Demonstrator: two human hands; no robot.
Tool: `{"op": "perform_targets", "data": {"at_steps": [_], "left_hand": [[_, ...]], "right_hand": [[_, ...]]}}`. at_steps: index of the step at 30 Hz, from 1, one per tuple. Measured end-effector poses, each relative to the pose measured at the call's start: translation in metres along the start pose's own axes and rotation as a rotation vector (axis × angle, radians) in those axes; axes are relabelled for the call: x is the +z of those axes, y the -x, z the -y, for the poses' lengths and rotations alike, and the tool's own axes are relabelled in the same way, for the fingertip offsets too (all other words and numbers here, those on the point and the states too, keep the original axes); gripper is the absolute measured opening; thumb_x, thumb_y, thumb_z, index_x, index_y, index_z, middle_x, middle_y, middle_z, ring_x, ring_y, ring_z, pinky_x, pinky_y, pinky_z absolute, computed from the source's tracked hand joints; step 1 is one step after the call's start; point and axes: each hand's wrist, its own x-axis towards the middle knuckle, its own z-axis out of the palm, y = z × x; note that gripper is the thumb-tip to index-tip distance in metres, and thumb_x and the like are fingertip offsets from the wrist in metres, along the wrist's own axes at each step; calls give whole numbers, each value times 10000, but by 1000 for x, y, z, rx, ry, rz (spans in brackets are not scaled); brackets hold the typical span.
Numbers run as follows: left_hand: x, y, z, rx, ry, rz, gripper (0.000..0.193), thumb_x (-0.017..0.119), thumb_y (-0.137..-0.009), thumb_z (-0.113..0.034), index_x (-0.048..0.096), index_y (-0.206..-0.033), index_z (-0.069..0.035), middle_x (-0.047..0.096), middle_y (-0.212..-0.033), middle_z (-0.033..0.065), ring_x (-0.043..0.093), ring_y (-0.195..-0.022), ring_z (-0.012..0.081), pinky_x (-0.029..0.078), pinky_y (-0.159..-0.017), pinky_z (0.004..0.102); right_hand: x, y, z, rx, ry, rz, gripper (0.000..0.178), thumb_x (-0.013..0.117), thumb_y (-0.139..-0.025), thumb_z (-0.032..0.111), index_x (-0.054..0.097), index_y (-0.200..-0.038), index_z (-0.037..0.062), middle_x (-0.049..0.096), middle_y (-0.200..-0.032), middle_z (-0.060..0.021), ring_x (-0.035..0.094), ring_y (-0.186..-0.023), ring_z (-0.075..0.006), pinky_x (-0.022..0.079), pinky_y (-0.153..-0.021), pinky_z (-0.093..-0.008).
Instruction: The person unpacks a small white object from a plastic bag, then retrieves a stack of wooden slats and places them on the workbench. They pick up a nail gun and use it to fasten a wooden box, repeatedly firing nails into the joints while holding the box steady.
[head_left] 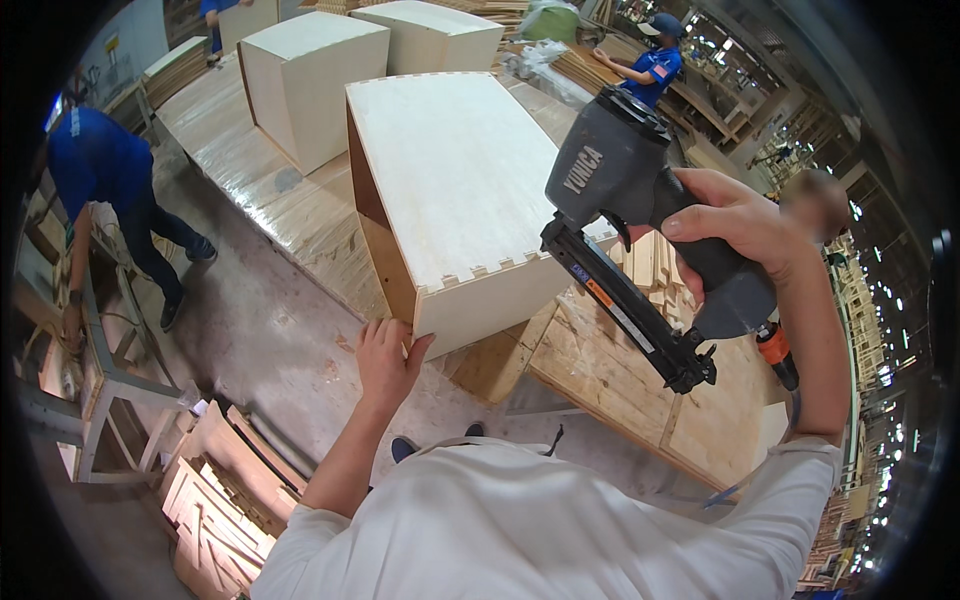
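Observation:
A pale wooden box point(455, 190) with finger-jointed corners lies on a long plywood workbench point(255, 195). My left hand point(385, 358) grips the box's near lower corner, with the fingers against its open side. My right hand point(735, 225) is wrapped around the handle of a dark grey nail gun point(625, 215), held in the air just right of the box's near end. The gun's long magazine slants down to the right over a plywood sheet.
Two more pale boxes point(315, 85) stand further back on the bench. A person in a blue shirt point(110, 195) bends over a metal frame at the left. Another person in blue point(650, 65) works at the far right. Stacked wooden parts point(225, 495) lie on the floor at lower left.

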Motion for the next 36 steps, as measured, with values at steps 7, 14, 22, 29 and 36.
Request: {"op": "perform_targets", "data": {"at_steps": [7,14,22,29,36], "left_hand": [[0,-1,0,2,23,9,230,686,-772,-231,518,-784,-74,531,-744,62,522,-778,274,380,-768,410],[1,-1,2,19,3,13,207,692,-767,-193,528,-810,-74,559,-765,46,528,-771,272,376,-740,405],[-1,-2,1,15,28,0,227,694,-763,-223,523,-799,-77,539,-754,53,522,-776,278,365,-744,406],[-5,-3,-2,9,36,5,246,693,-766,-235,513,-794,-69,534,-759,75,523,-798,292,365,-752,413],[1,-1,5,18,55,10,255,682,-776,-253,510,-789,-65,538,-747,87,523,-765,299,386,-728,402]], "right_hand": [[3,0,1,42,36,-14,277,610,-798,144,517,-985,-39,600,-826,-90,571,-476,-127,506,-432,-279],[11,2,3,-54,-16,33,312,622,-781,137,517,-1007,-50,598,-815,-94,570,-473,-128,502,-424,-274],[37,-7,18,-97,-4,174,307,625,-797,174,539,-994,-45,591,-754,-92,577,-482,-140,496,-442,-277],[57,-15,29,-108,54,232,305,624,-802,199,550,-981,-37,582,-709,-79,577,-482,-147,489,-445,-280],[60,-15,27,-98,119,251,308,616,-815,198,524,-995,-34,586,-734,-84,585,-518,-139,493,-465,-277]]}}
